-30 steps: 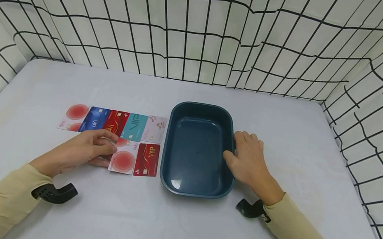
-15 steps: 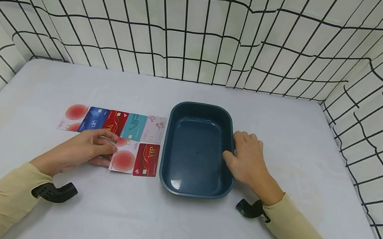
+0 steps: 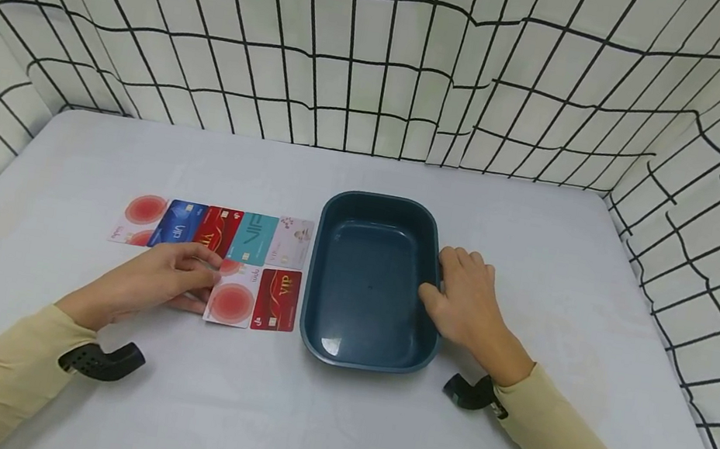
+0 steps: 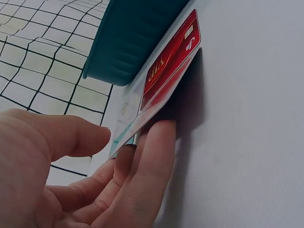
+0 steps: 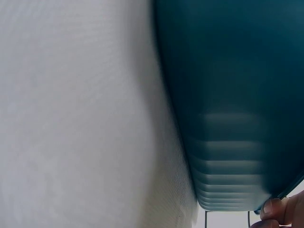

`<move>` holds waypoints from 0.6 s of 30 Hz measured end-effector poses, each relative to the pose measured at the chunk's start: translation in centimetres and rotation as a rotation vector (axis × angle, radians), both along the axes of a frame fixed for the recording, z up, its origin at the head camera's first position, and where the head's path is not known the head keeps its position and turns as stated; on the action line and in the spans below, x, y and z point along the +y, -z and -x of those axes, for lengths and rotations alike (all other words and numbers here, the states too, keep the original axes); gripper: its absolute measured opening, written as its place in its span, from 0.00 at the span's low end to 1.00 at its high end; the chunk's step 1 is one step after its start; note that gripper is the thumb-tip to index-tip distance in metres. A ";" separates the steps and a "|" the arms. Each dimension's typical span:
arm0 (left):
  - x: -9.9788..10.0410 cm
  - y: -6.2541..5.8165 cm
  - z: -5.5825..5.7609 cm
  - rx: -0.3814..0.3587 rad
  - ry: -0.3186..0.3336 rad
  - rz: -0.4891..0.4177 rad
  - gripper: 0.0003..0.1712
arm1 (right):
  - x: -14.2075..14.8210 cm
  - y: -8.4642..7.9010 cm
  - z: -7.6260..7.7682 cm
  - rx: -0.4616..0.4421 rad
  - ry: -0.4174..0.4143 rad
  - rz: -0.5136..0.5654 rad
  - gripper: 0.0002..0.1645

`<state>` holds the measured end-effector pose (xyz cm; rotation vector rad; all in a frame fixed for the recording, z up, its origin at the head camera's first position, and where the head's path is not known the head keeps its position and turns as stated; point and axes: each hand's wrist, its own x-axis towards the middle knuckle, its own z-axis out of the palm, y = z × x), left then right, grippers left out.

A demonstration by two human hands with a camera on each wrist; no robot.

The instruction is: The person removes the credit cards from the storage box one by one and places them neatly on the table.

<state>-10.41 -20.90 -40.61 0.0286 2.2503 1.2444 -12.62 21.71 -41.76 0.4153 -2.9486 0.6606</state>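
Note:
In the head view my left hand (image 3: 164,276) holds the left edge of a white card with red circles (image 3: 232,304). The left wrist view has the fingers (image 4: 159,152) under the card, whose near edge is tilted up off the table, and the thumb at its edge. Right of this card lies a red VIP card (image 3: 276,300), beside the dark teal plastic tray (image 3: 368,281). My right hand (image 3: 467,296) grips the tray's right rim, thumb over the inner side and fingers outside. Nothing lies in the tray.
Above the held card runs a row: another red-circle card (image 3: 143,210), a blue VIP card (image 3: 180,221), a red card (image 3: 222,225), a teal card (image 3: 252,239) and a pale pink card (image 3: 289,243). Black wire mesh (image 3: 385,64) encloses the white table (image 3: 543,230) at back and sides.

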 end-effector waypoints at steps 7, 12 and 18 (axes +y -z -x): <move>-0.2 -0.4 -0.2 0.013 0.007 0.009 0.31 | -0.1 -0.1 0.0 -0.003 0.002 0.001 0.08; -0.4 -0.6 -0.3 -0.002 -0.005 0.000 0.32 | -0.1 -0.1 0.0 -0.004 0.006 0.003 0.08; -0.6 -0.5 -0.8 0.005 -0.021 0.013 0.32 | -0.1 0.0 0.0 0.000 0.001 0.009 0.07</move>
